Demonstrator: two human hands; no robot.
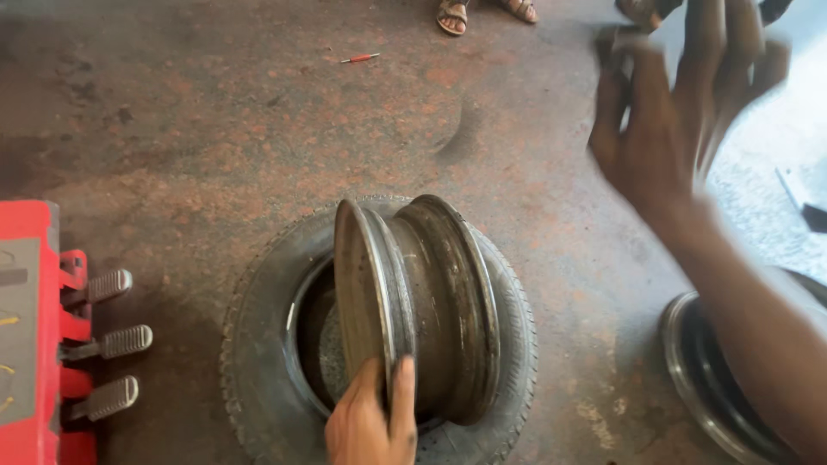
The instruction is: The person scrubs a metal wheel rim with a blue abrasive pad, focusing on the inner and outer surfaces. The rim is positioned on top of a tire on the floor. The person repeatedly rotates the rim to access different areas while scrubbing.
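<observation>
A worn steel wheel rim (422, 301) stands on edge inside the opening of a black tyre (258, 362) that lies flat on the floor. My left hand (372, 422) grips the rim's near flange at the bottom, fingers curled over its edge. My right hand (680, 112) is raised at the upper right, blurred, fingers spread and holding nothing, well apart from the rim.
A red machine (34, 336) with three metal foot pedals (108, 343) stands at the left edge. Another rim (702, 379) lies at the lower right behind my forearm. A person's sandalled feet (482, 12) show at the top. A small red tool (359, 58) lies on the stained concrete floor.
</observation>
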